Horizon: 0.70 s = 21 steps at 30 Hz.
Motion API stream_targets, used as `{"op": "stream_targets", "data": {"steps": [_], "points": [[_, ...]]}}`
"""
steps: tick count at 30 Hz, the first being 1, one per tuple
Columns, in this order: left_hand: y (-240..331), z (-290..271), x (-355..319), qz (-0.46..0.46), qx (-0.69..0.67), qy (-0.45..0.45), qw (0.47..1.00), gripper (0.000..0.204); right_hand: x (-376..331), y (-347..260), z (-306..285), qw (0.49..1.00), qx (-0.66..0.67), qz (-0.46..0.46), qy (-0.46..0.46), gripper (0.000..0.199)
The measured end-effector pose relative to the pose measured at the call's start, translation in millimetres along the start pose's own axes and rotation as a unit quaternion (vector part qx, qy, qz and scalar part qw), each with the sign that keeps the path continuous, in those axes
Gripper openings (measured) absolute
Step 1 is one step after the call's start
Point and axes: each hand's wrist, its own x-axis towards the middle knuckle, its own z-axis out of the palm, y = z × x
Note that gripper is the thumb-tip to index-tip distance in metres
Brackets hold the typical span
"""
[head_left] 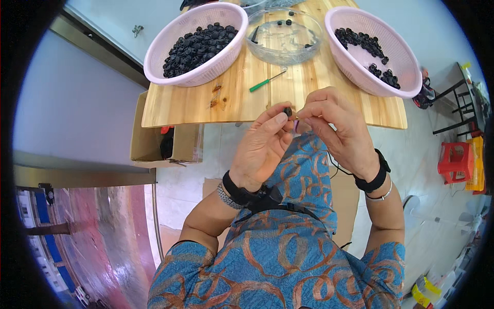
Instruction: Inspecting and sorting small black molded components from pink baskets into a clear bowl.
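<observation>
Just past the near edge of the wooden table, my left hand (265, 147) pinches a small round black plastic part (287, 110) between thumb and forefinger. Close beside it, the fingers of my right hand (337, 129) are closed together. Between the two hands a small purple and yellowish piece (296, 125) shows; my fingers hide most of it, and its kind is unclear. On the table beyond my hands lies a screwdriver (260, 86) with a green handle and a thin metal shaft.
A pink basket (154, 67) heaped with black parts stands left; another pink basket (411, 77) with fewer stands right. Between them is a clear round tub (285, 57) with a few black pieces. Below the wooden table (170, 110) sits a cardboard box (188, 147). Red stools (455, 162) stand right.
</observation>
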Motion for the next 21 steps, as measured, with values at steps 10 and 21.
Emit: {"op": "stream_targets", "data": {"steps": [10, 21], "points": [[-15, 12, -2, 0.017, 0.078, -0.028, 0.996, 0.022, -8, -2, -10, 1.000, 0.003, 0.014, 0.005, 0.012], [-16, 21, -6, 0.144, 0.371, -0.013, 0.917, 0.024, 0, -15, -30, 0.993, -0.074, 0.011, -0.087, 0.012]]}}
